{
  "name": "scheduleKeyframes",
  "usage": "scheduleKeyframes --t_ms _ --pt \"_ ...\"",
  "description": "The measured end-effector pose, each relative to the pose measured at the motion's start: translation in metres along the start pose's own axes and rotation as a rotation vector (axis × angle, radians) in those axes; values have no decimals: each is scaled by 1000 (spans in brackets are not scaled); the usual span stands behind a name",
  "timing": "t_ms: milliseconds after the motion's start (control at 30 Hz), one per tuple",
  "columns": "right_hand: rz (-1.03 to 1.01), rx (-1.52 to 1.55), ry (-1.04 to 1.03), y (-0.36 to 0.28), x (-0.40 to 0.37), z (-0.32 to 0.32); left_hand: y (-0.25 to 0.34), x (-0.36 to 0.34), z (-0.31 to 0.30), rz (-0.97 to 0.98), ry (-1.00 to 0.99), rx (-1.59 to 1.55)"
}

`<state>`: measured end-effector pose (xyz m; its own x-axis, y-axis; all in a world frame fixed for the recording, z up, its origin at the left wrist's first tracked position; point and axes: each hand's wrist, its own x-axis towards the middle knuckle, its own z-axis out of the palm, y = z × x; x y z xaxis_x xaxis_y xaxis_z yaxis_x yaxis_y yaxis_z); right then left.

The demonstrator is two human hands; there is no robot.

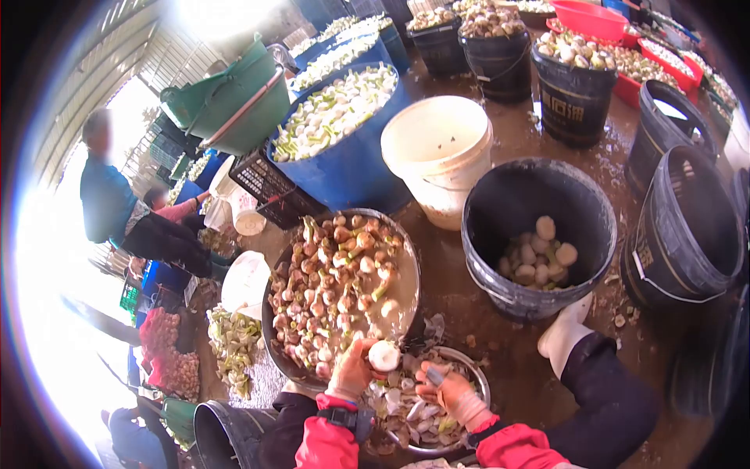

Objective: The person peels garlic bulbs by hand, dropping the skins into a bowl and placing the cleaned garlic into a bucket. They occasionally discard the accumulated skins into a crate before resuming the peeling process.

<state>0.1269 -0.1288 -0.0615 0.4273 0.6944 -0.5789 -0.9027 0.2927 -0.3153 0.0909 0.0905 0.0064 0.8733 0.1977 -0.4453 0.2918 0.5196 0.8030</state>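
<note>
My left hand (351, 370) is closed around a white, trimmed garlic bulb (383, 356), its pale cut face turned up. Close to its right, my right hand (453, 393) has its fingers curled, with a small grey metal-looking piece (434, 376) at the thumb and fingers; its exact kind is not clear. Both hands are over a metal bowl (486, 383) of papery peelings. Just beyond them stands a wide dark tub (419, 273) of unpeeled garlic bulbs (332, 270) with short stems. Farther right, a black bucket (488, 283) holds several peeled bulbs (539, 254).
A cream bucket (445, 187) stands beyond the black one, beside a blue barrel (332, 176) full of pale garlic and stems. Black buckets (687, 227) line the right side. Leafy scraps (234, 344) lie left of the tub. One person (117, 195) stands at left, another works nearby.
</note>
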Motion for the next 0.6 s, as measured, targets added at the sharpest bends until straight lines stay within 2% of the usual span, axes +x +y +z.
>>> scheduleKeyframes --t_ms 100,167,200,233,300,333,367,400,433,467,500,567,600 --pt "5 126 -165 -7 -13 20 -33 -36 7 24 -35 -114" --pt "-181 -182 -122 -5 -23 30 -50 -59 32 88 187 -24" --pt "-257 -432 -113 -5 -24 29 -58 -66 35 69 222 -53" --pt "-330 -683 -106 -4 -25 27 -60 -74 34 -45 182 -124" --pt "-346 -753 -124 9 -27 25 -63 -85 42 -138 143 -141" --pt "-334 -742 -187 13 -26 23 -57 -89 54 -162 141 -1" --pt "-323 -729 -248 16 -25 21 -56 -94 56 -162 144 -4" --pt "-339 -561 -233 14 -28 24 -55 -98 56 -100 204 48" --pt "-339 -561 -230 12 -28 25 -56 -101 56 -40 260 101" --pt "-260 -490 -164 10 -27 25 -66 -100 51 86 300 180" --pt "-183 -419 -99 8 -27 26 -68 -100 50 85 297 178" --pt "-137 -538 -63 11 -27 34 -69 -100 49 275 269 831" --pt "-138 -632 17 15 -26 37 -69 -99 52 274 264 830"
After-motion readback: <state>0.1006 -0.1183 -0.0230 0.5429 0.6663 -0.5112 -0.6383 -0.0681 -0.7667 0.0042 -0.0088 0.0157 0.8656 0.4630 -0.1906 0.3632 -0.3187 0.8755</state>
